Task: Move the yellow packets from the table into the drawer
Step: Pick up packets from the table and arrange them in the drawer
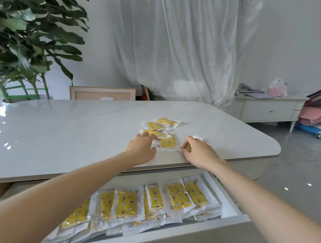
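Several yellow packets [161,128] in clear wrappers lie in a loose cluster on the white table [69,134], near its front right. My left hand [142,148] reaches over them, its fingers laid flat on the nearest packet [168,142]. My right hand [197,152] curls its fingers round another packet at the right of that one, which it mostly hides. Below the table's front edge an open drawer [226,196] is filled with many of the same yellow packets [177,197], overlapping in rows.
A large green potted plant [29,36] stands at the far left behind the table. A white curtain hangs behind. A low white cabinet [268,110] and a blue suitcase [319,126] sit at the right on the grey floor.
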Action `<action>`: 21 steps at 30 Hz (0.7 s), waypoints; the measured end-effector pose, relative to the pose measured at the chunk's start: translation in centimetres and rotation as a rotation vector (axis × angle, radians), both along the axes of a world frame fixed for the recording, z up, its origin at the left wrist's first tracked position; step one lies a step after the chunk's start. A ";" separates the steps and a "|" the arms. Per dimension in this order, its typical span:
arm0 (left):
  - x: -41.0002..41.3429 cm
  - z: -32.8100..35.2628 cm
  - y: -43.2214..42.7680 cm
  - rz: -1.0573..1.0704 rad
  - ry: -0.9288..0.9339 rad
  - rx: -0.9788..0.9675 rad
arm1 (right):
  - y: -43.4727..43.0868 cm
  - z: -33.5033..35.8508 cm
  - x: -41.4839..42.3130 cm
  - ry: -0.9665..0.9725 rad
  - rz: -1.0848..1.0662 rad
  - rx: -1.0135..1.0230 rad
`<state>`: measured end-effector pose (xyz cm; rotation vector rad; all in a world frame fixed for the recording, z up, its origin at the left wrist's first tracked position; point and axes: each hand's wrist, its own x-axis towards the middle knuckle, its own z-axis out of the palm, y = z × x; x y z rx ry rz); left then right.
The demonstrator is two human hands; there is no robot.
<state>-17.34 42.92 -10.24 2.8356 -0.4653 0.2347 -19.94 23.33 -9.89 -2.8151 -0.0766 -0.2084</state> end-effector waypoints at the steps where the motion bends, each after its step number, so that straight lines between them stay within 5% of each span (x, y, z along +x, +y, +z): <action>1: 0.6 -0.3 -0.3 0.013 0.002 -0.002 | -0.1 0.0 0.3 0.002 -0.006 -0.003; 21: 5.7 -1.5 1.8 0.059 -0.113 0.095 | 3.1 0.4 3.5 -0.028 0.152 0.109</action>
